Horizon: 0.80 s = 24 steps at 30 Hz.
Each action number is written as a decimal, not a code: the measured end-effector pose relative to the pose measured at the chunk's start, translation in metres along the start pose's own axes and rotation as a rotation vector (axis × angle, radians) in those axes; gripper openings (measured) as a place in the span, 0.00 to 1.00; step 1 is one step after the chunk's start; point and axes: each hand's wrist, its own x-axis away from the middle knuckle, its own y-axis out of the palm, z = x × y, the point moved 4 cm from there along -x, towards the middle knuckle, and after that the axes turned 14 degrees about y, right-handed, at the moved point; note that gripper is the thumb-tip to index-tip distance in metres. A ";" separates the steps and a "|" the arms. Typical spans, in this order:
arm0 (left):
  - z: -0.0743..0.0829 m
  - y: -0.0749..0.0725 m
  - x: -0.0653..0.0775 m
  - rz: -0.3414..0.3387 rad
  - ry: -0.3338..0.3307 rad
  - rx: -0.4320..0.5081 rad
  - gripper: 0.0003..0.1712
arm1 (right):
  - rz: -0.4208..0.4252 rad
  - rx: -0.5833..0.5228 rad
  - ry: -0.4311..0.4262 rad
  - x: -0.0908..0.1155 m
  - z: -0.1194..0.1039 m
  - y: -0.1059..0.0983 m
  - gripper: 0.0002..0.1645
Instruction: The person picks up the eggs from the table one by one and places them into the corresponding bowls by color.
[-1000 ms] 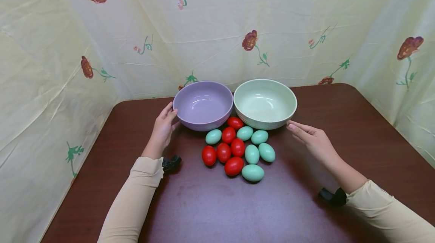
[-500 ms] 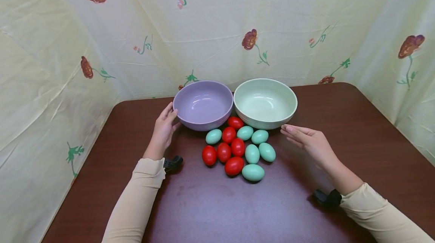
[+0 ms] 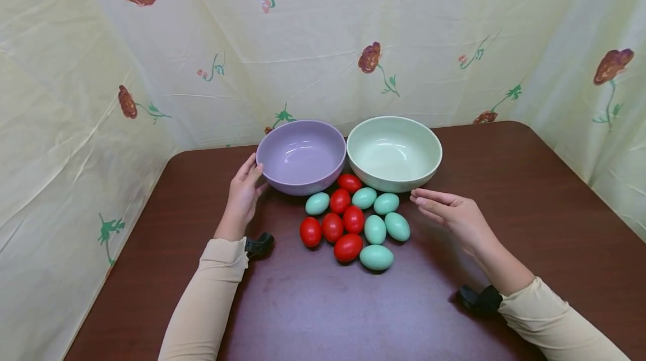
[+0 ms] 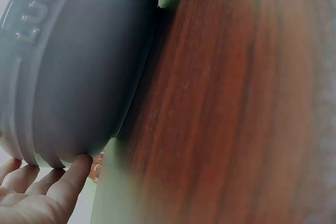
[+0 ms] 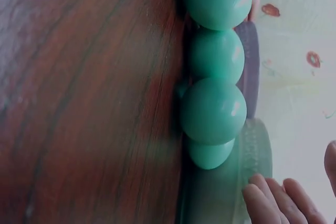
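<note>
A purple bowl and a pale green bowl stand side by side, both bare inside. My left hand touches the purple bowl's left side; in the left wrist view its fingertips rest against the bowl's outer wall. Close to the front right of the pale green bowl is my right hand, fingers extended and holding nothing. The right wrist view shows those fingers beside the bowl's wall; contact is unclear. In front of the bowls lie several red eggs and several mint-green eggs, grouped loosely.
The dark brown table ends at the back just behind the bowls. A floral cloth hangs behind it and along both sides. Each wrist wears a black strap device, such as the left wrist device.
My right hand has shifted left along the front of the pale green bowl, slightly away from its right side. My left hand stays at the purple bowl. Bowls and eggs keep their places.
</note>
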 end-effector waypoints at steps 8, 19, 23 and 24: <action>-0.006 -0.003 0.001 -0.004 -0.006 -0.007 0.35 | 0.057 0.224 0.066 -0.002 0.006 0.002 0.33; -0.004 -0.002 0.001 -0.010 0.002 -0.017 0.35 | 0.072 0.335 0.097 -0.006 0.011 0.006 0.34; -0.004 -0.002 0.002 -0.003 0.007 -0.013 0.34 | 0.071 0.340 0.097 -0.007 0.011 0.007 0.34; -0.004 -0.002 0.002 -0.001 0.007 -0.012 0.34 | 0.072 0.344 0.097 -0.007 0.010 0.007 0.34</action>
